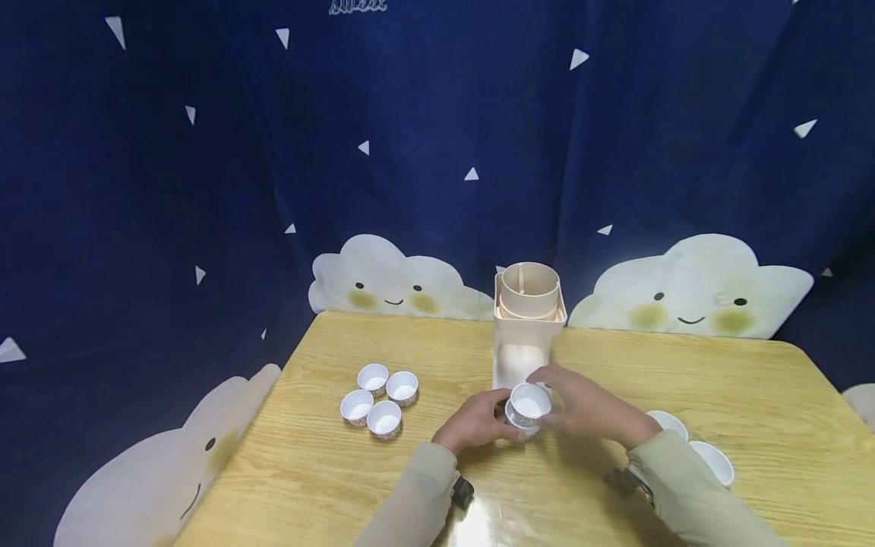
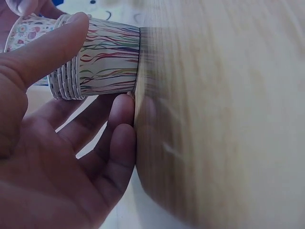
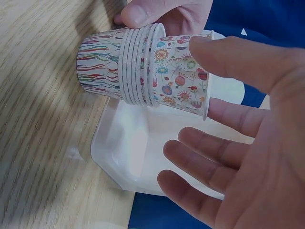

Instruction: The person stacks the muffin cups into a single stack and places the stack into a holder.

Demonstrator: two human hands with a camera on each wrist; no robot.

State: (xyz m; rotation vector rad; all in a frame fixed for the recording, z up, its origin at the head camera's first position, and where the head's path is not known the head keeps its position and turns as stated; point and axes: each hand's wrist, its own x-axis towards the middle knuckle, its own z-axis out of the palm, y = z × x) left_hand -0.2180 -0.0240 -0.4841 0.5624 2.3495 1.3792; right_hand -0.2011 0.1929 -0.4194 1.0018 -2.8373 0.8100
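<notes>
A stack of nested paper cups (image 2: 109, 57) with coloured wavy stripes stands upright on the table in front of a beige dispenser-like stand (image 1: 519, 357). My left hand (image 1: 478, 422) grips the stack near its bunched rims, the thumb on one side and fingers around the other. The topmost paper cup (image 3: 178, 76), printed with flowers, sticks up out of the stack. Thumb and index finger of my right hand (image 1: 591, 403) pinch this cup near its rim, while the other fingers stay spread and free.
Several white paper cups (image 1: 384, 418) stand in a cluster on the left of the wooden table (image 1: 294, 486). Two more white cups (image 1: 712, 462) are at the right, partly behind my right forearm. The stand holds a round cylinder (image 1: 530, 292) on top. A dark blue curtain (image 1: 437, 99) hangs behind.
</notes>
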